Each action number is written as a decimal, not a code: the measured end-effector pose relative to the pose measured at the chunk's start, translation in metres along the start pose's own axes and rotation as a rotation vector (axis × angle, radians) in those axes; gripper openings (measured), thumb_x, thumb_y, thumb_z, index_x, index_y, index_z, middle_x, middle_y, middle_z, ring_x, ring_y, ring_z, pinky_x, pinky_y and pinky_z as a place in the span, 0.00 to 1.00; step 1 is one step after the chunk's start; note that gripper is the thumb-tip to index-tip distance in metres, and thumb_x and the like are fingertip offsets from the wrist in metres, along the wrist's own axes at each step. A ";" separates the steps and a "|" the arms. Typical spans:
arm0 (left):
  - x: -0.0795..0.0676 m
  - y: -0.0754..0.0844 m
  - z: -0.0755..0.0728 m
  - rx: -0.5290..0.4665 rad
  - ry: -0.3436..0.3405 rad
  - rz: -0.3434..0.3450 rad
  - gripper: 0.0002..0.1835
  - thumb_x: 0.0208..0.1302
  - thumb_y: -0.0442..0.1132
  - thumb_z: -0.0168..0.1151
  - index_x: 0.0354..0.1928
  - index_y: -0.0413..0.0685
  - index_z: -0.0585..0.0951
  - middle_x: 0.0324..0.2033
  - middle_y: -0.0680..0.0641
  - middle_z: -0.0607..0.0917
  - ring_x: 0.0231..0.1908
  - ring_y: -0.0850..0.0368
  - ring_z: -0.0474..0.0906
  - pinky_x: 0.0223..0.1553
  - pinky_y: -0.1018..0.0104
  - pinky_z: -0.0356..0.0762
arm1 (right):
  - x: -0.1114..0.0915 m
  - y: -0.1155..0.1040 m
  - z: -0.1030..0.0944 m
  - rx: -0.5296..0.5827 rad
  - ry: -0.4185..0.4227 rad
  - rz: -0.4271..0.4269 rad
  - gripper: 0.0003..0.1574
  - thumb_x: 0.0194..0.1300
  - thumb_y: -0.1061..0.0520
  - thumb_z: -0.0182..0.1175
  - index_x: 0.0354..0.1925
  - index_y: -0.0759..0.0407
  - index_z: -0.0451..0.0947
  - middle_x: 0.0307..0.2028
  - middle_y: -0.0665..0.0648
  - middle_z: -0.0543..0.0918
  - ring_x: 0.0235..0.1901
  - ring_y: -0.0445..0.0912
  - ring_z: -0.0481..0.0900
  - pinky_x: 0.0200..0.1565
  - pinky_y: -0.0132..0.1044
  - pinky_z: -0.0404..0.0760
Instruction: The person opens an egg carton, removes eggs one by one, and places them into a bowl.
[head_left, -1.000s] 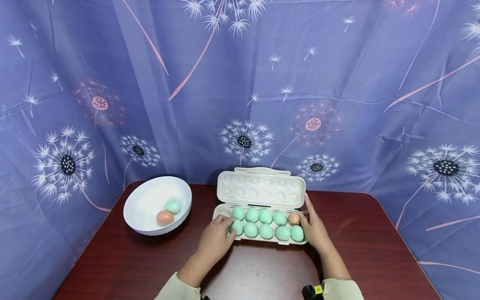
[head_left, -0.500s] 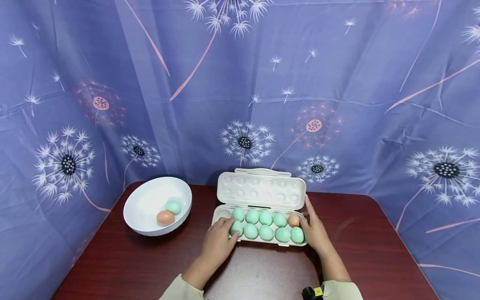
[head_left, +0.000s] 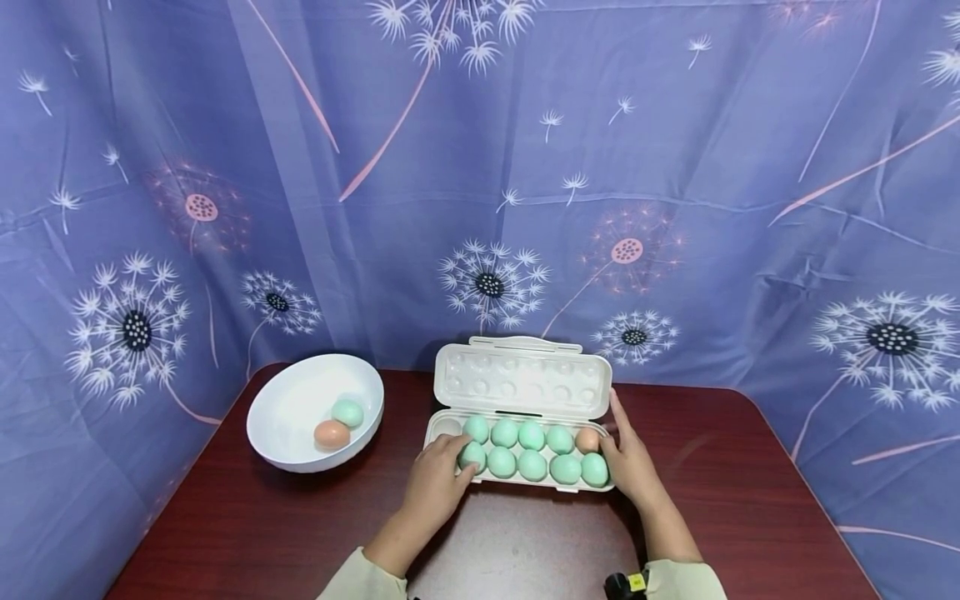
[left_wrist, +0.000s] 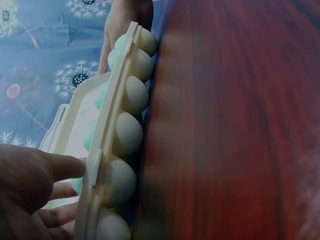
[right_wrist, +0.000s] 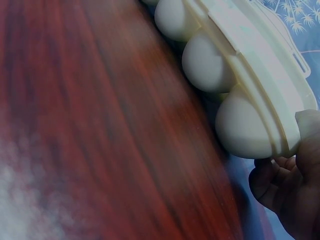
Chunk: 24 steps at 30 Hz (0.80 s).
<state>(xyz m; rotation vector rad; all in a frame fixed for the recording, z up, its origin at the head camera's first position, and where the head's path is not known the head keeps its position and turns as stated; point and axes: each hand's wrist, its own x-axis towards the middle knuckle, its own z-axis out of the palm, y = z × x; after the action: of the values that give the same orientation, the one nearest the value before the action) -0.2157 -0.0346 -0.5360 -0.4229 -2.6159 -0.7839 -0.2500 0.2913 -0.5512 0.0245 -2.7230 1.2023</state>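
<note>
A cream plastic egg carton (head_left: pixel 522 417) lies open, its lid (head_left: pixel 522 382) tipped back. Pale green eggs (head_left: pixel 532 465) fill most of its two rows, with one brown egg (head_left: pixel 587 439) at the back right. The back-left cup (head_left: pixel 448 427) holds no egg. My left hand (head_left: pixel 437 483) pinches the front-left green egg (head_left: pixel 472 455) between thumb and fingers, partly covering it. At the other end, my right hand (head_left: pixel 632 462) grips the carton's right end, index finger along the lid's side; in the right wrist view, curled fingers (right_wrist: pixel 272 182) show below the rim.
On the left of the dark red wooden table (head_left: pixel 757 500) stands a white bowl (head_left: pixel 288 408). It contains a green egg (head_left: pixel 347 413) and a brown egg (head_left: pixel 332 435). A blue dandelion-print curtain (head_left: pixel 525 250) hangs right behind the table.
My left hand has shifted slightly right, closing around the front-left green egg. The right hand and the carton stay in place.
</note>
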 end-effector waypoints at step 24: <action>0.010 0.002 -0.027 -0.163 0.058 -0.069 0.22 0.57 0.38 0.75 0.54 0.42 0.83 0.46 0.43 0.84 0.42 0.52 0.85 0.42 0.57 0.84 | -0.001 -0.001 -0.002 -0.008 0.000 0.003 0.49 0.75 0.61 0.49 0.82 0.39 0.37 0.53 0.66 0.81 0.45 0.53 0.80 0.47 0.45 0.76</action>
<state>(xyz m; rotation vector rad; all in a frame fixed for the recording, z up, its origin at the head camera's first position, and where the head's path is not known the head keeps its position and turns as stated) -0.2162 -0.0467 -0.5101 -0.3507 -2.5344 -1.0208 -0.2482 0.2914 -0.5495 0.0197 -2.7291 1.1919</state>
